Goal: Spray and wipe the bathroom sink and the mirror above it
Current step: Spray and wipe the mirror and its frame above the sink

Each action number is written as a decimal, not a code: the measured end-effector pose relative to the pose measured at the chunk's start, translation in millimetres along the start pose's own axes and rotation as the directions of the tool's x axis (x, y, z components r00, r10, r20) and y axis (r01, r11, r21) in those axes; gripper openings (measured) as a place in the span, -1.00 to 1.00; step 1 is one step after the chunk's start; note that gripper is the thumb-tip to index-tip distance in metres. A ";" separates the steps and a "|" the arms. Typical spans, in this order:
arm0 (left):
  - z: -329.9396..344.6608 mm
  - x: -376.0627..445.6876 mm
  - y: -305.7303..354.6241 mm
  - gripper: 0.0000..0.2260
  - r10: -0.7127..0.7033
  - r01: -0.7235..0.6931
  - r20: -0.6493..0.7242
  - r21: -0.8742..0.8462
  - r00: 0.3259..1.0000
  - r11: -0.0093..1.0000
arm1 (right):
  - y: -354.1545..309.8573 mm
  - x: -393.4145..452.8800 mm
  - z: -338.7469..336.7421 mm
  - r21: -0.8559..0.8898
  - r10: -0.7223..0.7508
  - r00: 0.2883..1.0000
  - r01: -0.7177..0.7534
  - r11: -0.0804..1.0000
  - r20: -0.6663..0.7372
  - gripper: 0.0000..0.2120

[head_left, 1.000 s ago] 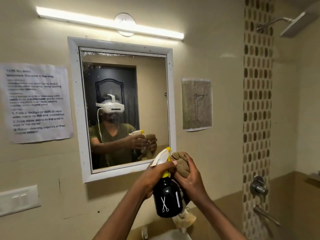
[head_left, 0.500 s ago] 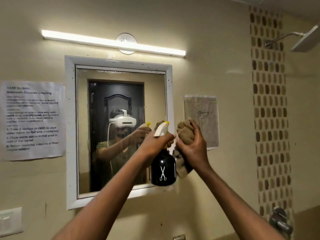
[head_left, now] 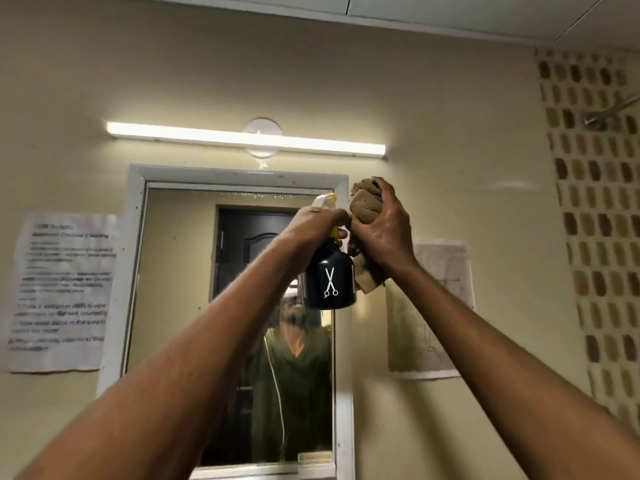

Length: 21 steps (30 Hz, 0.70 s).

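From the head camera, both bare arms reach up from the lower corners toward the centre of the frame; the left hand (head_left: pixel 313 225) is curled round the neck of a black spray bottle (head_left: pixel 330 280), fingers wrapped at the yellow collar below the white trigger head, which pokes out above the knuckles; the bottle hangs upright below the fist, a white scissors mark on its face. Just beside it, to the right, the right hand (head_left: pixel 382 232) grips a bunched brown cloth (head_left: pixel 367 204) — the wad bulges out above the fingers and a loose tail hangs below the palm, next to the bottle's shoulder; the two hands touch or nearly touch.

Behind them, in the centre-left of the frame, stands the white-framed mirror (head_left: pixel 180 271); the bottle sits in front of its upper right part, the cloth in front of its right frame edge near the top corner; the glass reflects a dark door and the person's green shirt. A lit tube lamp (head_left: pixel 246 138) runs above the mirror; a printed sheet (head_left: pixel 60 292) hangs at left, a pale drawing (head_left: pixel 436 320) at right — patterned tiles (head_left: pixel 595 216) fill the far right edge.
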<state>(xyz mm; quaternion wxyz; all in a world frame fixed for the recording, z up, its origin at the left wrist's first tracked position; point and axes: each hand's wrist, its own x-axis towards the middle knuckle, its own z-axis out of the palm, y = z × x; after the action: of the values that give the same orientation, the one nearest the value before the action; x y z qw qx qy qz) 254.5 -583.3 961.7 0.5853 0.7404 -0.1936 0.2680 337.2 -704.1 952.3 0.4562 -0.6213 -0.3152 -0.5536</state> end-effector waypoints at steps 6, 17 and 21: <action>6.1 7.3 -2.7 -0.89 -0.011 0.009 0.032 0.053 0.999 0.999 | 9.8 12.9 -12.3 -0.065 -0.030 0.999 0.033 0.997 0.045 -0.28; 20.6 13.9 -7.5 -0.88 -0.057 0.059 -0.078 0.034 0.995 0.998 | 16.6 23.6 -28.7 -0.127 -0.034 0.999 0.039 0.991 0.042 -0.30; 23.9 15.1 -9.0 -0.86 0.025 -0.006 -0.262 0.071 0.965 0.997 | 19.5 26.4 -29.6 -0.154 -0.045 0.997 0.054 0.987 0.061 -0.30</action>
<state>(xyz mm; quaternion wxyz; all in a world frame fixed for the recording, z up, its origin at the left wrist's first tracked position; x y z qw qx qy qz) 275.8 -604.0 960.2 0.5774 0.7168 -0.1107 0.3748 347.8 -741.7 972.9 0.3833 -0.6627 -0.2992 -0.5696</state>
